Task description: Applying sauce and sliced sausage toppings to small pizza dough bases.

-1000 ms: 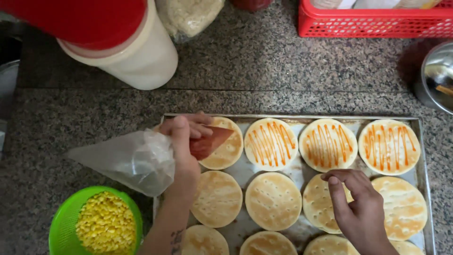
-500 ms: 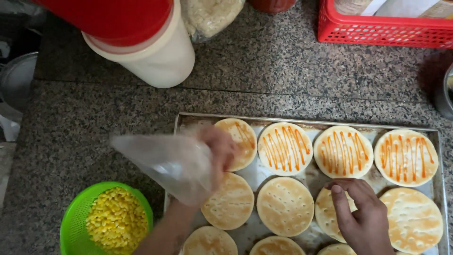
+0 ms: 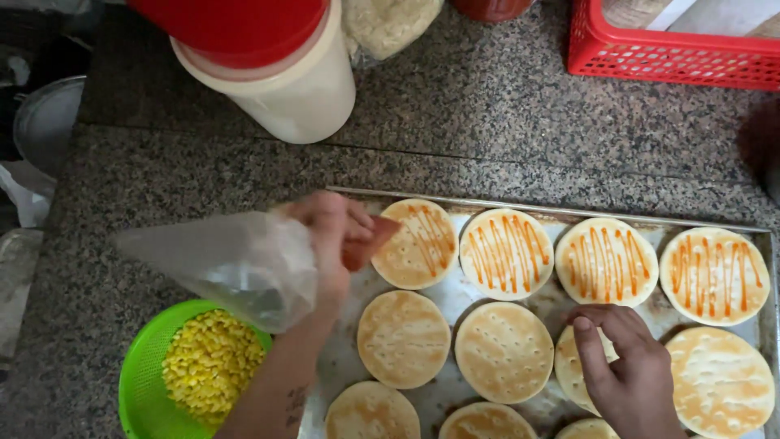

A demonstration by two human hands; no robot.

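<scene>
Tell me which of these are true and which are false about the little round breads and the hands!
1. The left hand squeezes a clear piping bag with orange sauce at its tip. True.
2. Every round bread on the metal tray has sauce stripes. False: only the far row is striped; the plain bread and the others nearer the person are bare.
3. The right hand rests on a bread in the middle row. True.
4. The green bowl holds red beans. False: it holds yellow corn kernels.
5. The red basket sits on the tray. False: it stands on the stone counter beyond it.
</scene>
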